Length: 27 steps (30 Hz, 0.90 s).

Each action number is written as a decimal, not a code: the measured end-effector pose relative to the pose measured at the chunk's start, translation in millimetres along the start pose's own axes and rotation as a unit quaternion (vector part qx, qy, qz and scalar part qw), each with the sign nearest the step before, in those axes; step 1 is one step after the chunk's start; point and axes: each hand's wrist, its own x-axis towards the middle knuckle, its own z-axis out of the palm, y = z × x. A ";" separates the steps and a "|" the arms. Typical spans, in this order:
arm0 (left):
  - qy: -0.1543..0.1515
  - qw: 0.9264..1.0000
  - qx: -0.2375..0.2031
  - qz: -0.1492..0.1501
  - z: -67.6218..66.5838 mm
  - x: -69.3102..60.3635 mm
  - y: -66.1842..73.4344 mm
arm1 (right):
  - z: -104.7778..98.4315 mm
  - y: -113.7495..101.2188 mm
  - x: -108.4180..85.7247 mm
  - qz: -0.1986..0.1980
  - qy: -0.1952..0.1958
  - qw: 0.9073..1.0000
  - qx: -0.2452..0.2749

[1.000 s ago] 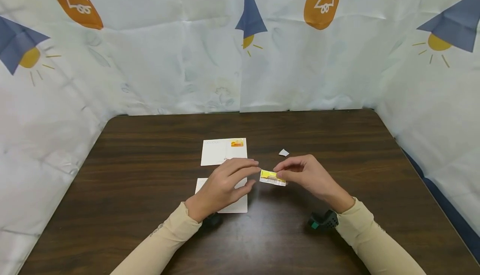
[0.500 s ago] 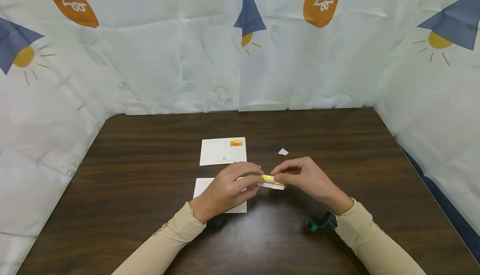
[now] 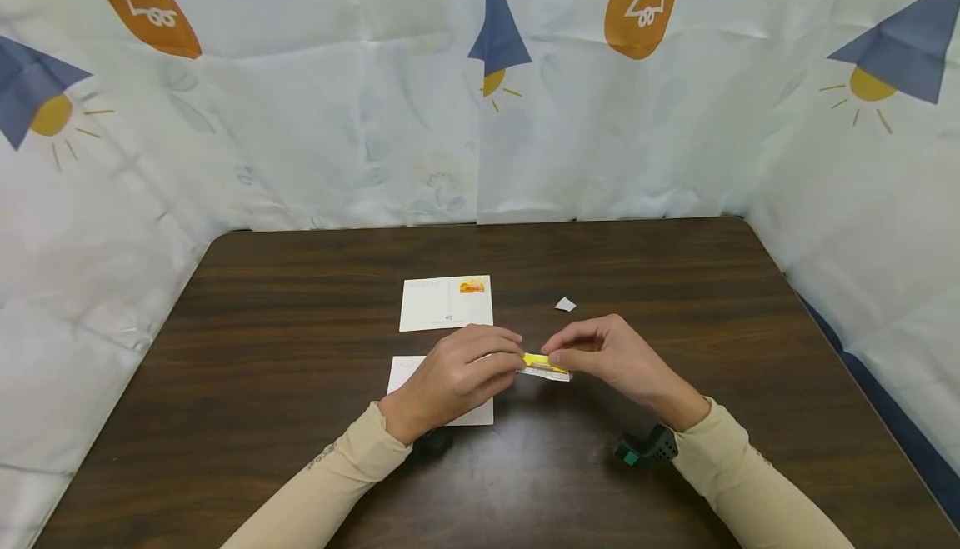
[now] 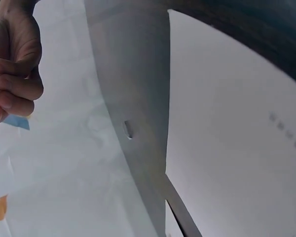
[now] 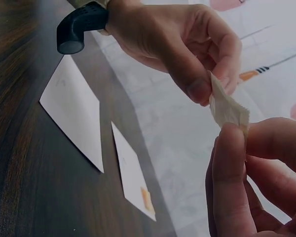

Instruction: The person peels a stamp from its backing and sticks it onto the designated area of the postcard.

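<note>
A small yellow and white stamp (image 3: 547, 366) is held above the table between both hands. In the right wrist view its pale back (image 5: 228, 104) faces the camera. My left hand (image 3: 456, 376) pinches the stamp's left end between thumb and fingers. At the other end, the thumb and forefinger of my right hand (image 3: 617, 361) pinch it. Below the left hand lies a white postcard (image 3: 405, 371), partly covered in the head view. A second postcard (image 3: 427, 306) lies farther back, with an orange and yellow stamp (image 3: 472, 286) on its upper right corner.
A small white paper scrap (image 3: 566, 304) lies on the dark wooden table (image 3: 300, 307), behind the right hand. White patterned cloth (image 3: 360, 132) hangs along the table's back and sides. A black wrist camera (image 3: 647, 446) sits under the right wrist.
The left hand has moved right and taken hold of the stamp's left end, which only the right hand held before. The stamp has come slightly nearer and tilted.
</note>
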 end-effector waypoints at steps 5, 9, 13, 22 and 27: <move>0.007 1.000 -0.005 -0.006 -1.3 1.8 1.5 | 0.4 -3.2 -3.9 -0.023 0.030 0.999 -0.028; 0.012 0.999 -0.012 -0.031 -1.8 2.3 3.4 | -0.9 -6.2 -8.7 -0.067 0.073 0.994 -0.040; 0.021 0.998 -0.029 -0.059 -1.1 1.9 4.9 | -3.2 -8.1 -14.4 -0.114 0.085 0.989 -0.034; 0.017 0.979 -0.129 -0.159 -0.4 2.8 9.7 | 0.6 -4.4 -17.9 -0.237 0.063 0.968 -0.057; 0.003 0.956 -0.179 -0.231 -1.8 2.8 13.6 | 3.2 -2.7 -15.5 -0.258 0.074 0.961 -0.064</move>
